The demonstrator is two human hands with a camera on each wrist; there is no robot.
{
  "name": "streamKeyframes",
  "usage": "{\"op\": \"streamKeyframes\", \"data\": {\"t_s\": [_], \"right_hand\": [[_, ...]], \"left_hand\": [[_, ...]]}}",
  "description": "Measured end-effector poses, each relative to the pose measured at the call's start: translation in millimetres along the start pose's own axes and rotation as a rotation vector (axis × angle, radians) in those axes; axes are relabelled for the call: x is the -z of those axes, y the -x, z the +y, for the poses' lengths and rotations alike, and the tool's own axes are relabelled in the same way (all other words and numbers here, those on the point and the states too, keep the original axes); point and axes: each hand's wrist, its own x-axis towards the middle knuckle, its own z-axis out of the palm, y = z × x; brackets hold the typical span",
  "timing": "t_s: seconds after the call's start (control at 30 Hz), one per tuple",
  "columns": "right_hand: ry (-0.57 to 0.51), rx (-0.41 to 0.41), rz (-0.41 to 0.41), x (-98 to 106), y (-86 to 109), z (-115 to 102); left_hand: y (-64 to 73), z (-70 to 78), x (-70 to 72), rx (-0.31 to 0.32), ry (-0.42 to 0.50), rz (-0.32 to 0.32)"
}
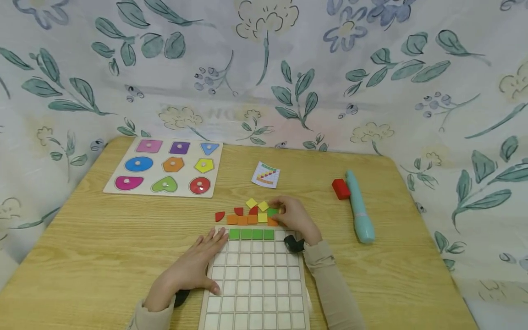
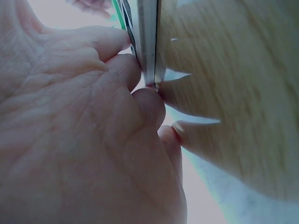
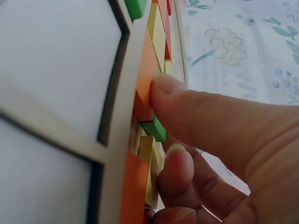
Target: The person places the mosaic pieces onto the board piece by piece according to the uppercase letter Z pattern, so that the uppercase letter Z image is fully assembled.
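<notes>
Leftmost, the left hand (image 1: pixel 194 270) lies flat, fingers straight, on the left edge of the grid board (image 1: pixel 255 284), whose long axis runs from the bottom of the frame upward. Four green squares (image 1: pixel 251 234) fill its top row. Just above, mid-frame, the right hand (image 1: pixel 294 216) pinches one green tile (image 1: pixel 272 212) among loose tiles: five orange, three yellow, three red.

Shape puzzle board (image 1: pixel 163 167) at table's (image 1: pixel 82 238) far left — nine coloured pieces seated. Pattern card (image 1: pixel 266 175) mid-table. Red block (image 1: pixel 340 188) touching, apparently, a teal pen-like tool (image 1: pixel 359 207) — far right.
</notes>
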Motion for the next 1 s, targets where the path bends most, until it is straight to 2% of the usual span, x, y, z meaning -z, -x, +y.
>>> {"op": "streamKeyframes", "data": {"t_s": [0.17,0.37,0.47,0.63,0.7,0.83,1.0], "right_hand": [[0.02,0.001,-0.001,-0.7,-0.9,-2.1],[0.007,-0.026,-0.004,5.3,1.6,6.3],[-0.034,-0.03,-0.07,14.4,5.9,7.7],[-0.064,-0.029,-0.268,28.4,13.0,5.9],[-0.065,-0.044,-0.32,30.1,15.1,4.2],[-0.064,-0.074,-0.356,29.1,17.0,2.2],[-0.056,-0.108,-0.347,27.5,18.0,-0.7]], "left_hand": [[2.1,0.2,0.8,0.006,0.008,0.01],[2.4,0.4,0.8,0.0,0.005,0.006],[2.5,0.4,1.1,-0.003,0.001,0.004],[1.8,0.1,1.8,-0.008,-0.004,0.001],[1.7,0.0,1.8,-0.008,-0.004,0.001],[2.2,0.3,1.8,-0.004,-0.003,0.003],[2.9,0.6,1.9,0.001,-0.001,0.006]]}}
